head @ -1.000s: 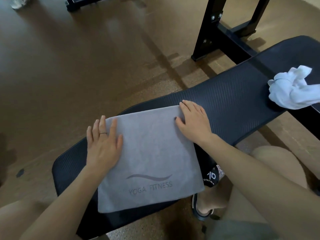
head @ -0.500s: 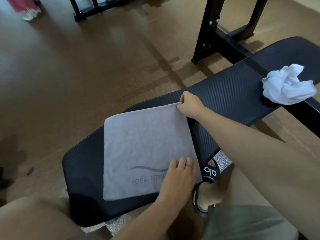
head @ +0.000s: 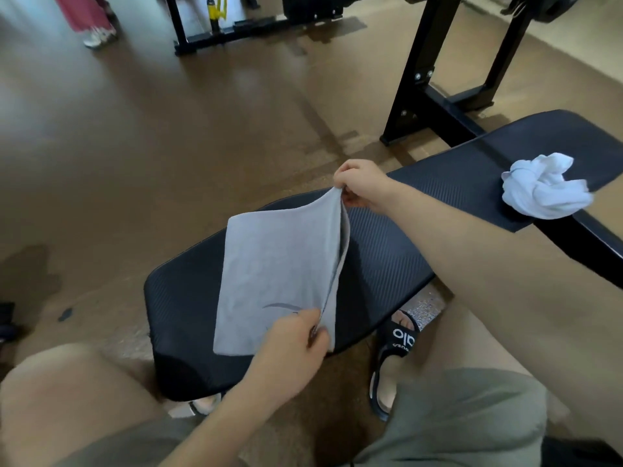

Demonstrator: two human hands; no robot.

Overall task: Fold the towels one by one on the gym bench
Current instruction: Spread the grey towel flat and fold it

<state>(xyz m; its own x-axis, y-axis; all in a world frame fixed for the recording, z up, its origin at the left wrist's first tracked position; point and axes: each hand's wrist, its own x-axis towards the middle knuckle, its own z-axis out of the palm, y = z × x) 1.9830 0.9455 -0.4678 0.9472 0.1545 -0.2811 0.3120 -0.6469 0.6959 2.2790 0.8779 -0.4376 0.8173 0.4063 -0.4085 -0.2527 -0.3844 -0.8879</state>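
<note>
A folded grey towel (head: 276, 267) with a dark wave logo lies on the near end of the black gym bench (head: 397, 251). Its right edge is lifted off the pad. My right hand (head: 359, 187) pinches the far right corner of that edge. My left hand (head: 293, 342) grips the near right corner and covers the printed lettering. A crumpled white towel (head: 542, 188) sits farther right on the bench, apart from both hands.
A black steel rack frame (head: 435, 92) stands on the brown floor behind the bench. Another equipment base (head: 229, 32) is at the far top, with a person's feet (head: 97, 35) at top left. My knees and a black slide sandal (head: 394, 348) are below the bench.
My left hand crossed from the towel's left side to its near right corner. Both hands now pinch the right edge and have raised it off the bench, moving it leftward.
</note>
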